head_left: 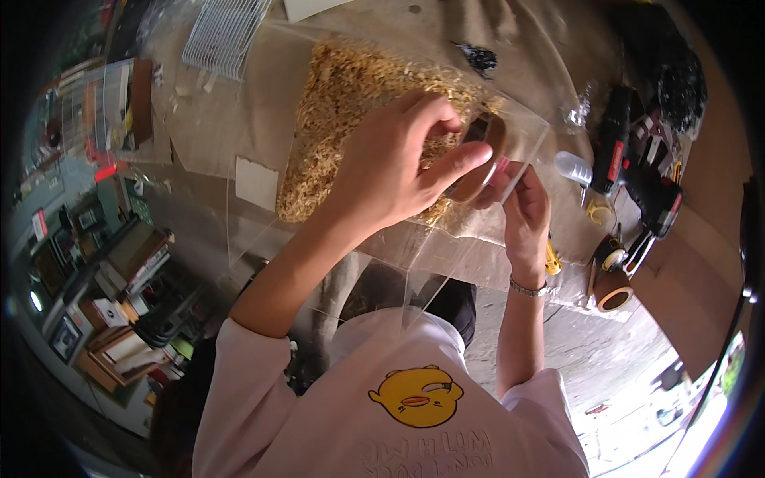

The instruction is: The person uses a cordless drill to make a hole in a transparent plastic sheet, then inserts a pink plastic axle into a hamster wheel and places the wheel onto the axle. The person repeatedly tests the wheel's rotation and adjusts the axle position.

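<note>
A clear plastic box (pixel 522 119) stands on the work surface, with a bed of wood shavings (pixel 327 103) inside. Above the shavings is my left hand (pixel 398 159), its thumb stretched out and its fingers partly curled, with a gap between them. The thumb tip overlaps a brown, round-rimmed object (pixel 496 135) set near the box's right side; I cannot tell whether they touch. My right hand (pixel 526 203) pinches the edge of the clear panel beside this object, its fingertips close to the brown rim. The object's lower part is partly hidden by my hands.
At the right lie a cordless drill (pixel 637 179), a clear tube (pixel 574 169), a tape roll (pixel 613 296) and a yellow-handled tool (pixel 552 259). A white wire rack (pixel 225 36) lies at the far left, with a pale square piece (pixel 256 183) nearer. Crumpled black plastic (pixel 478 57) sits behind the box.
</note>
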Motion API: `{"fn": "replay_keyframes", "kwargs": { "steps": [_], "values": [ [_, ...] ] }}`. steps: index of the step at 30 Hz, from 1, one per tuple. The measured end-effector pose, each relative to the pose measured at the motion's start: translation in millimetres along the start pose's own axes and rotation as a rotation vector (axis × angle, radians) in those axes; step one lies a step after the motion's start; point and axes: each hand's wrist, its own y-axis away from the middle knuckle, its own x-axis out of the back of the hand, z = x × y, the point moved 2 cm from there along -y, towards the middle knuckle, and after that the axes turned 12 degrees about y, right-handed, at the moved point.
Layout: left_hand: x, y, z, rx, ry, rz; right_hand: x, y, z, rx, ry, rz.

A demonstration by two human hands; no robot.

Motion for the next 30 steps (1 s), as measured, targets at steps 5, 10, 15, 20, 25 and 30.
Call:
{"fn": "replay_keyframes", "kwargs": {
  "steps": [5, 10, 15, 20, 25, 30],
  "values": [
    [9, 23, -16, 0.351, 0.219, -0.127, 0, 2, 1, 0.011, 0.037, -0.008],
    [-1, 36, -28, 0.307, 0.346, -0.198, -7, 1, -6, 0.027, 0.077, 0.034],
    [-15, 16, -41, 0.370, 0.491, -0.278, 1, 5, 5, 0.012, 0.035, 0.048],
    [-20, 0, -50, 0.436, 0.605, -0.307, -4, 6, -1, 0.011, 0.030, 0.074],
    [-25, 1, -56, 0.434, 0.615, -0.316, 1, 6, 3, 0.007, 0.072, 0.070],
    [-23, -4, -53, 0.436, 0.570, -0.361, 3, 7, 5, 0.009, 0.104, 0.085]
  ]
}}
